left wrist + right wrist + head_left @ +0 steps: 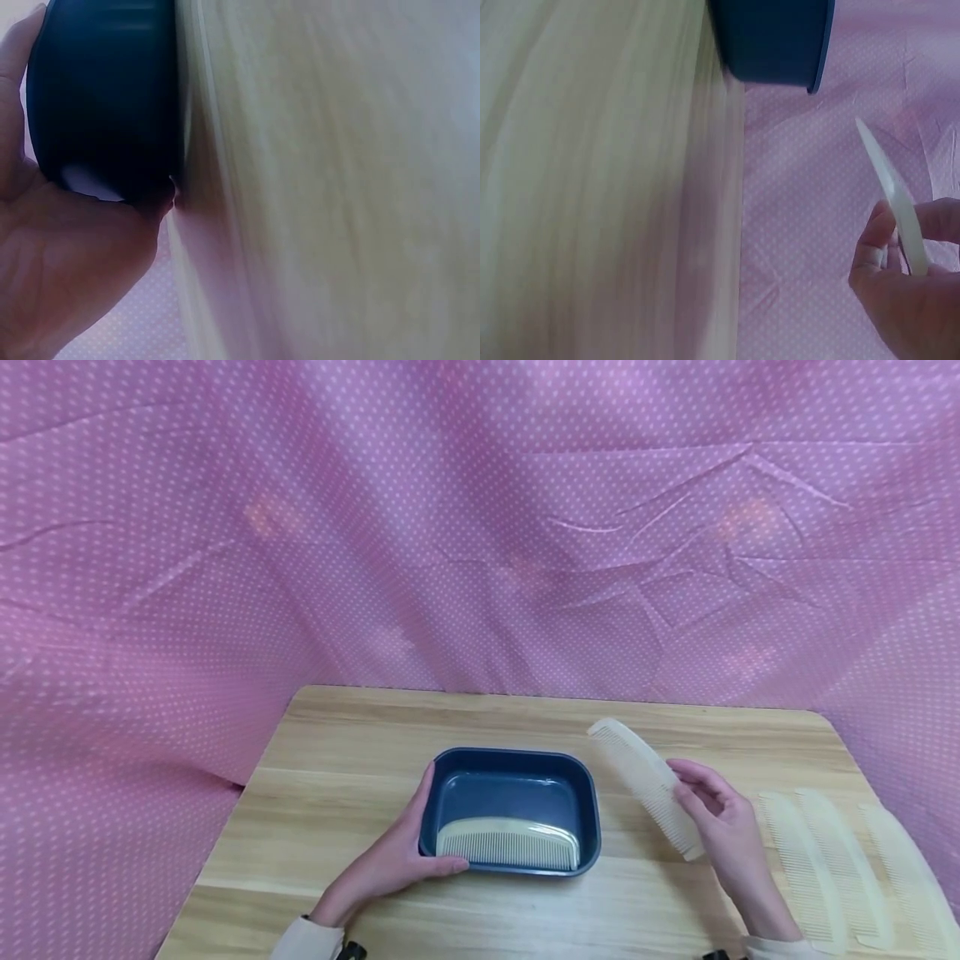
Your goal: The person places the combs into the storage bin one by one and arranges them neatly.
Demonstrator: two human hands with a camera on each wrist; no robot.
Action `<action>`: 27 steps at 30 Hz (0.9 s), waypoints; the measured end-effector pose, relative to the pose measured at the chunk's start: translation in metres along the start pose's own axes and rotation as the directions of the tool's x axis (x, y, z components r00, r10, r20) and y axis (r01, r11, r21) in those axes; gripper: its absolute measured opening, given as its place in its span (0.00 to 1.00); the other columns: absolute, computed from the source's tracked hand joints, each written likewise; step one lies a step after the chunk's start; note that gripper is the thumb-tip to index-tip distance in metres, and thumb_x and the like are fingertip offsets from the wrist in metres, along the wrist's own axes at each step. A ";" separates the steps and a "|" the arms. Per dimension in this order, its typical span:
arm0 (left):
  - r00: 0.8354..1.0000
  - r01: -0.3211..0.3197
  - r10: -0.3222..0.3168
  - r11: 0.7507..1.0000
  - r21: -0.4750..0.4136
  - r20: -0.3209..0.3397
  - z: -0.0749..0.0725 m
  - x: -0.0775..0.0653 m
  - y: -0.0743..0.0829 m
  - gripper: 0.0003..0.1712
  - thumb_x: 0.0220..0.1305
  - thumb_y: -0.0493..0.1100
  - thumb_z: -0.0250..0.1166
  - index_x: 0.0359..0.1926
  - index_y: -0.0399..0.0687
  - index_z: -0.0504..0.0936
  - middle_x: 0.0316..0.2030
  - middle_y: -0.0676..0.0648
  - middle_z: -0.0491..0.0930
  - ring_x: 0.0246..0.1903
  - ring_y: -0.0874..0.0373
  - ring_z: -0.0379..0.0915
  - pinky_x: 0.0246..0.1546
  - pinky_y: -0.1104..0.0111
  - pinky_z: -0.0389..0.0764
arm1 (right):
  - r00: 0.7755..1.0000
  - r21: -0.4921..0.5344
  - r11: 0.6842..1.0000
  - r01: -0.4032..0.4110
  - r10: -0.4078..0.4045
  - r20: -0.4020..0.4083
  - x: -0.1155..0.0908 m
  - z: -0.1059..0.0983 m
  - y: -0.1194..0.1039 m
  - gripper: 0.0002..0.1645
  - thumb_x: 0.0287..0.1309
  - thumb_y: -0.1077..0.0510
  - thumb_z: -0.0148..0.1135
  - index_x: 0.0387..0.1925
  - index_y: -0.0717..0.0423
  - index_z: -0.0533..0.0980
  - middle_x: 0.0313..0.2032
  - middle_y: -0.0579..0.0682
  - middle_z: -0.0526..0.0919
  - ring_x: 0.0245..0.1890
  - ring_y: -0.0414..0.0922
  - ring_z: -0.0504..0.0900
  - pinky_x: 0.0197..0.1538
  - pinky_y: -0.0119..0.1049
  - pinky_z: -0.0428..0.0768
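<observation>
A dark blue rectangular box (506,793) stands on the table, and one pale comb (504,837) lies inside it along the near wall, teeth toward me. My left hand (393,852) holds the box at its left end, thumb on the near rim and fingers along the side. The left wrist view shows the palm against the box's outer wall (105,97). To the right of the box, my right hand (727,827) pinches a second pale comb (643,774) between thumb and fingers. This comb is raised above the table and slants up toward the far left.
Several more pale combs (843,864) lie side by side at the table's right end, beside my right forearm. The wood-grain table (360,727) has rounded far corners. A pink dotted cloth (480,568) hangs behind and around it.
</observation>
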State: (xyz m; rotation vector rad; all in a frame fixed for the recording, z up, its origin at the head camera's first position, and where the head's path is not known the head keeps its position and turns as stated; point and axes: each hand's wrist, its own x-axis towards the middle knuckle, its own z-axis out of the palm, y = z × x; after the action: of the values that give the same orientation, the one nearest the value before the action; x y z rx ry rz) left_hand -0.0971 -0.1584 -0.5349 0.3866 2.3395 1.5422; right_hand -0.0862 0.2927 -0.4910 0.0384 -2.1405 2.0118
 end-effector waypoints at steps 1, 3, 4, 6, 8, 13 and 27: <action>1.000 -0.002 0.002 1.000 -0.002 0.001 0.000 0.000 0.000 0.83 0.58 0.58 0.86 0.88 0.73 0.26 0.87 0.54 0.30 0.85 0.48 0.31 0.78 0.36 0.44 | 1.000 -0.005 1.000 -0.002 0.002 0.006 0.000 0.003 -0.001 0.22 0.77 0.66 0.65 0.67 0.70 0.78 0.53 0.45 0.87 0.54 0.36 0.85 0.57 0.24 0.80; 1.000 -0.009 0.009 1.000 -0.005 0.004 0.000 0.001 0.000 0.82 0.58 0.57 0.86 0.88 0.75 0.26 0.87 0.53 0.30 0.85 0.48 0.31 0.78 0.36 0.44 | 1.000 -0.014 1.000 -0.006 0.007 0.021 0.000 0.008 -0.002 0.21 0.77 0.66 0.65 0.66 0.70 0.79 0.54 0.44 0.87 0.55 0.36 0.85 0.58 0.24 0.80; 1.000 -0.014 0.014 1.000 -0.006 0.005 0.000 0.001 0.000 0.82 0.59 0.57 0.86 0.88 0.76 0.26 0.87 0.53 0.31 0.85 0.48 0.31 0.78 0.36 0.44 | 1.000 -0.020 1.000 -0.007 0.008 0.029 -0.001 0.010 -0.003 0.21 0.77 0.65 0.66 0.66 0.70 0.79 0.55 0.44 0.88 0.55 0.36 0.86 0.57 0.25 0.81; 0.999 -0.032 0.032 0.999 -0.006 0.008 0.001 0.001 0.000 0.81 0.59 0.56 0.85 0.87 0.78 0.26 0.87 0.53 0.31 0.85 0.48 0.31 0.78 0.36 0.44 | 0.999 -0.026 1.000 -0.006 0.007 0.046 0.000 0.016 -0.003 0.20 0.78 0.65 0.66 0.65 0.71 0.79 0.55 0.44 0.88 0.54 0.37 0.86 0.56 0.25 0.81; 0.999 -0.044 0.044 0.999 -0.002 0.007 0.001 0.001 -0.001 0.81 0.59 0.56 0.86 0.87 0.79 0.26 0.87 0.52 0.31 0.85 0.48 0.32 0.78 0.37 0.44 | 0.998 -0.027 1.000 -0.004 0.006 0.060 0.000 0.021 -0.004 0.20 0.78 0.65 0.66 0.64 0.71 0.79 0.55 0.45 0.89 0.53 0.37 0.86 0.54 0.26 0.82; 0.999 -0.051 0.051 0.999 0.007 0.004 0.002 0.000 0.000 0.82 0.58 0.55 0.86 0.87 0.79 0.26 0.87 0.52 0.31 0.85 0.47 0.32 0.78 0.37 0.45 | 0.996 -0.025 1.000 -0.012 0.014 0.084 0.002 0.036 -0.004 0.19 0.79 0.64 0.65 0.63 0.71 0.80 0.51 0.47 0.90 0.49 0.38 0.87 0.49 0.29 0.85; 0.999 -0.053 0.053 0.999 0.007 -0.007 0.000 0.001 -0.002 0.83 0.58 0.55 0.86 0.87 0.77 0.26 0.88 0.51 0.32 0.84 0.45 0.35 0.78 0.35 0.47 | 0.983 -0.106 0.994 0.025 -0.006 0.182 0.004 0.077 0.003 0.12 0.74 0.63 0.70 0.55 0.63 0.86 0.47 0.55 0.89 0.40 0.41 0.86 0.42 0.30 0.85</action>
State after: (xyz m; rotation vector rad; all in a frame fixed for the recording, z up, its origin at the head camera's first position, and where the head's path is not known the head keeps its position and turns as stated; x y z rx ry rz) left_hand -0.0980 -0.1592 -0.5368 0.4485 2.3593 1.5620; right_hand -0.1002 0.2175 -0.4969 0.2303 -2.3479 1.9483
